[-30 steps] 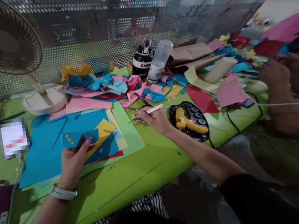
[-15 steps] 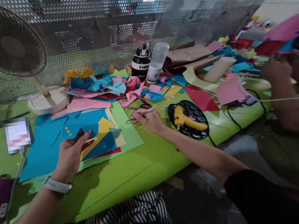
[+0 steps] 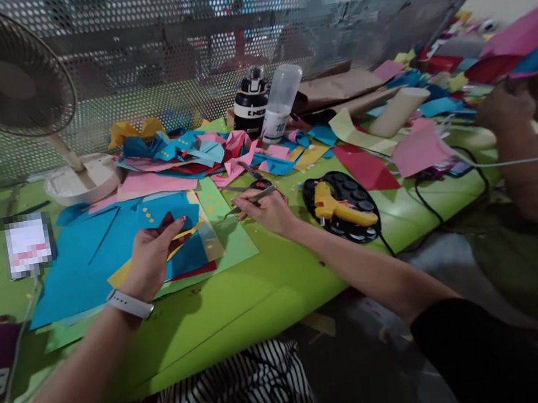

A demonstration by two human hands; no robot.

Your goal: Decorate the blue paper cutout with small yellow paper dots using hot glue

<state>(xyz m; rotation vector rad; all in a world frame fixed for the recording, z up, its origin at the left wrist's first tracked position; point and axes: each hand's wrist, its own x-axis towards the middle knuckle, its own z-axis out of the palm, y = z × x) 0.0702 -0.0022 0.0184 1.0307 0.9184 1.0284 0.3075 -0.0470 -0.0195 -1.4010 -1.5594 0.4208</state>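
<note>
My left hand (image 3: 158, 250) pinches a piece of blue paper (image 3: 173, 207) between thumb and fingers; a few small yellow squares sit on its left part. Yellow paper (image 3: 119, 274) shows beneath this hand, and I cannot tell whether it is gripped too. Below lie large blue sheets (image 3: 70, 258) and a light green sheet (image 3: 231, 234) with tiny yellow bits on it. In my right hand (image 3: 268, 212) is a pair of metal tweezers (image 3: 262, 194), its tips pointing left over the green sheet. Just behind that hand lie dark-handled scissors (image 3: 260, 183), partly hidden.
A yellow glue gun (image 3: 341, 207) rests on a black round tray (image 3: 361, 189) at right. Crumpled paper (image 3: 211, 153), a black bottle (image 3: 251, 106), a clear bottle (image 3: 282, 102) and a fan (image 3: 83, 178) stand behind. Another person's hands (image 3: 507, 105) work at far right.
My left hand has moved right with the blue paper, closer to the tweezers. The yellow paper now shows left of and below that hand. My right hand has barely shifted.
</note>
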